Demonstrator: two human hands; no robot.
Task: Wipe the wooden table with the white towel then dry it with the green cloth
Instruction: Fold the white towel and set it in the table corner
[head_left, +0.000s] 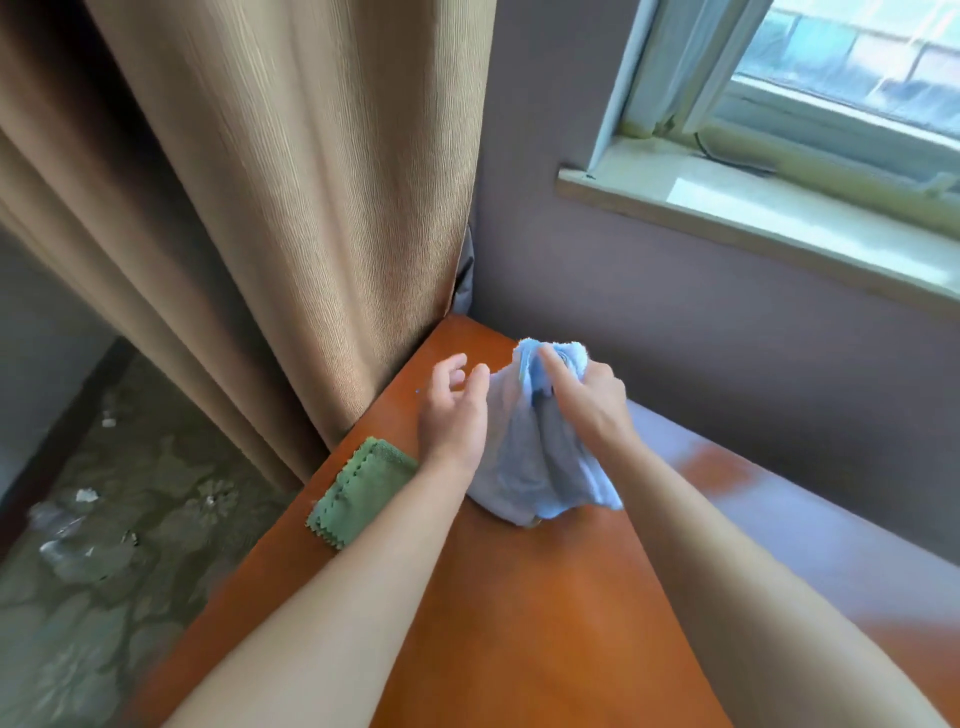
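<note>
The white towel (540, 457), pale and bluish in this light, hangs bunched above the wooden table (545, 613), its lower end touching the top. My right hand (587, 395) grips the towel's upper part with curled fingers. My left hand (452, 410) hovers just left of the towel, fingers relaxed and spread, holding nothing. The green cloth (358, 499) lies flat at the table's left edge, partly under my left forearm.
A brown curtain (270, 208) hangs against the table's far left corner. A grey wall (675, 312) runs along the table's far side under a window sill (753, 208). Patterned floor (104, 571) with scattered debris lies to the left.
</note>
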